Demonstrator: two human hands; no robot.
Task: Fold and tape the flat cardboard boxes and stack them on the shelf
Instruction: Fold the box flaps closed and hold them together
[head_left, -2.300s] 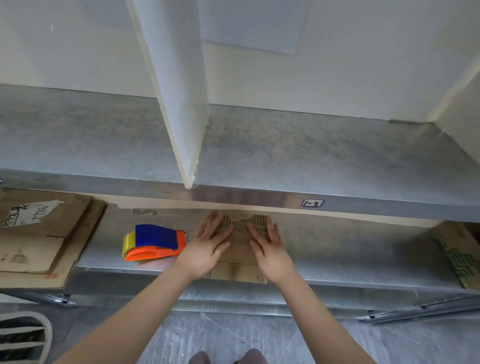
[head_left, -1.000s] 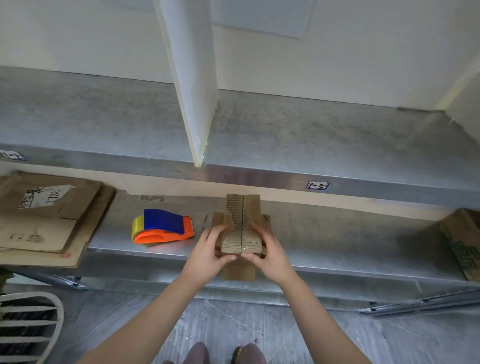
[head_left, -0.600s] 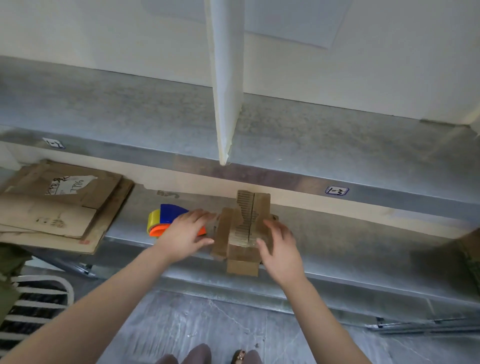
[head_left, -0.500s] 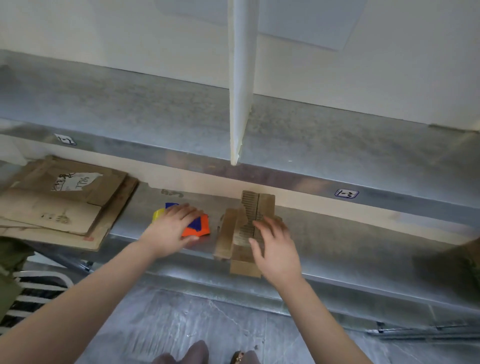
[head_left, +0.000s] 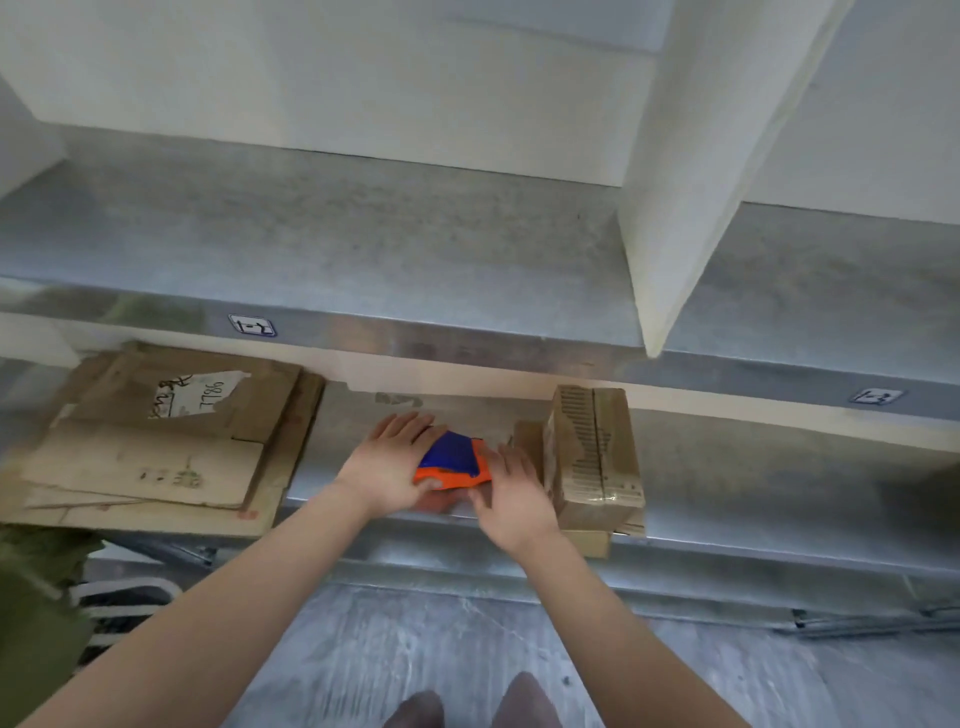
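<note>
Now I see both hands on the blue and orange tape dispenser (head_left: 452, 462), which lies on the lower shelf (head_left: 753, 467). My left hand (head_left: 387, 465) grips it, fingers (head_left: 410, 431) over the top and thumb curled at its front. My right hand (head_left: 511, 496) lays its fingers close together against the orange end. The folded box (head_left: 592, 452) stands just beside the right hand, and the flat cardboard (head_left: 156, 441) lies well apart to the left.

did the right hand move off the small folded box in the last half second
Yes. The right hand has left the folded box and shifted left, now touching the tape dispenser.
</note>
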